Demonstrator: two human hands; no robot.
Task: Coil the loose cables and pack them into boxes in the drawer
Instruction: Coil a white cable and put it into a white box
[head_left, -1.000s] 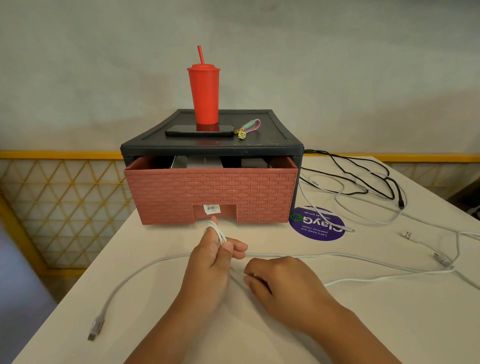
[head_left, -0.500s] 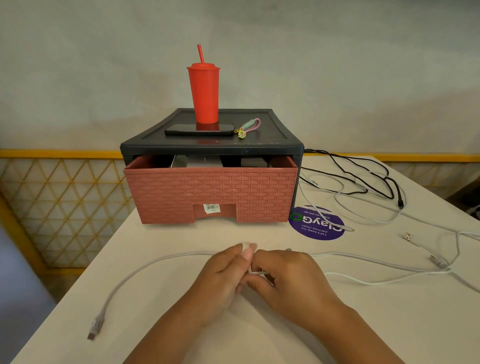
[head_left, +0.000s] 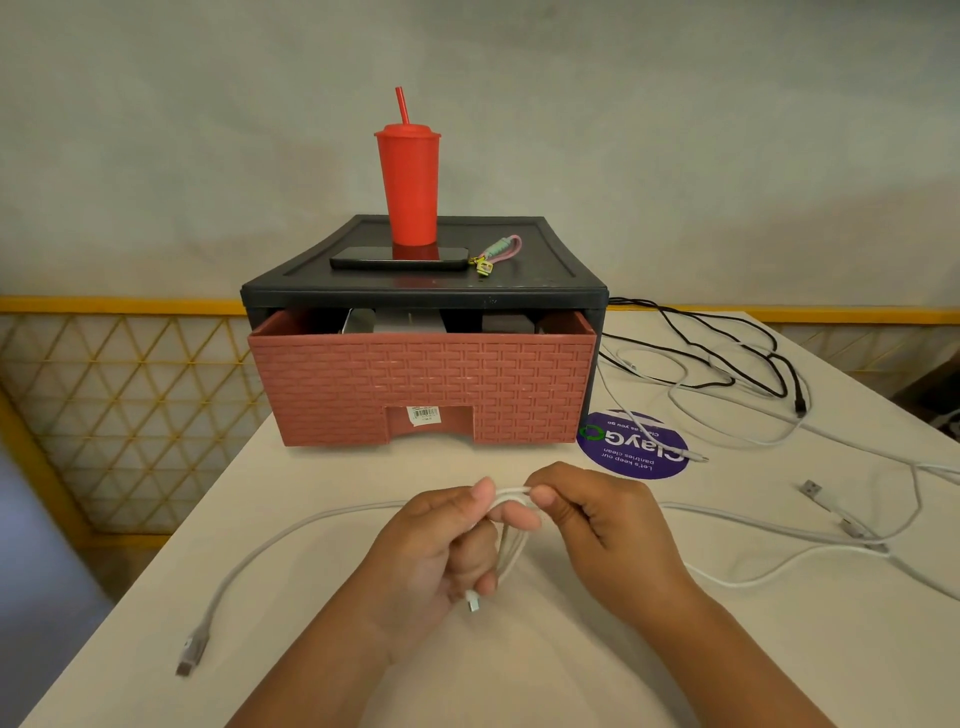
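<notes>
Cable (head_left: 510, 548) now in loops between left hand (head_left: 428, 556) and right hand (head_left: 608, 535)

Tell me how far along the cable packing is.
Done: the pink brick-patterned drawer is pulled partly open; no coiled cable visibly packed. In hand: left hand and right hand hold a few loops of a thin white cable. Left: its tail, a black cable and other white cables lie loose.

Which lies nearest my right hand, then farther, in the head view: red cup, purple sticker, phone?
From the right hand:
1. purple sticker, on the table, right.
2. phone, on the cabinet top.
3. red cup, behind the phone.
</notes>
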